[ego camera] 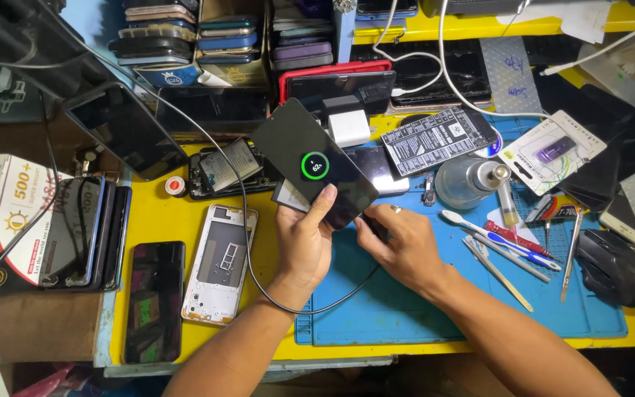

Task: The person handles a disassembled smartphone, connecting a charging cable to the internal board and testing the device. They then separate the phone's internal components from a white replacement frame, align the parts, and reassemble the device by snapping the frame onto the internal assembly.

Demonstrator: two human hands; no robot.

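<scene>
While gripping phone, left hand curls.

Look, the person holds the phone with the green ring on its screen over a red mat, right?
Not quite: the mat is blue, not red. The head view shows the left hand holding the phone with the green ring, right hand at its lower end.

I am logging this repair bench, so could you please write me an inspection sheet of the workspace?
Surface: yellow bench with blue mat.
Job's things: black phone, screen lit with a green ring.
Clutter: white phone frame, dark phone, tweezers, black mouse, clear bottle.
Grippers: left hand grips the phone; right hand at its lower end.
Cables: black cable loops to the phone.
Surroundings: stacked phones behind.
</scene>
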